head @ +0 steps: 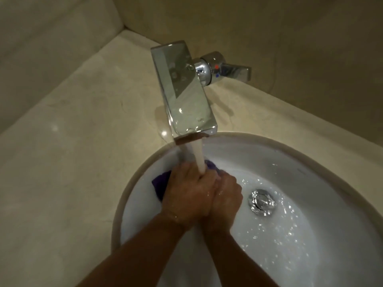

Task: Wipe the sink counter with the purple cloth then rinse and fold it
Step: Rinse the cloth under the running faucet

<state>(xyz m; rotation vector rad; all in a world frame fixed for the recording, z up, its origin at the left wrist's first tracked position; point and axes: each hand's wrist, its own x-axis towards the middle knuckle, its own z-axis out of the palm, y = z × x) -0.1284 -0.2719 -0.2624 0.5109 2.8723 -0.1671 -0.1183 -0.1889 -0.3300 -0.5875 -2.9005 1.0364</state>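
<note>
1. I see a glossy beige stone counter (83,121) running along the left and back of the basin, up to the walls.
2. A chrome faucet (182,85) stands on it. The flat spout reaches over the basin rim and the lever handle (230,69) sticks out right, with red and blue marks.
3. A round white sink basin (310,183) is sunk into the counter. The chrome drain (261,201) is at the bottom, with water glittering around it.
4. The purple cloth (160,183) is low by the basin's left wall, gripped by the left hand (186,193) and right hand (227,195). I can't confirm contact with the basin.

Purple cloth (160,184) mostly under left hand (186,191), right hand (226,195).
</note>
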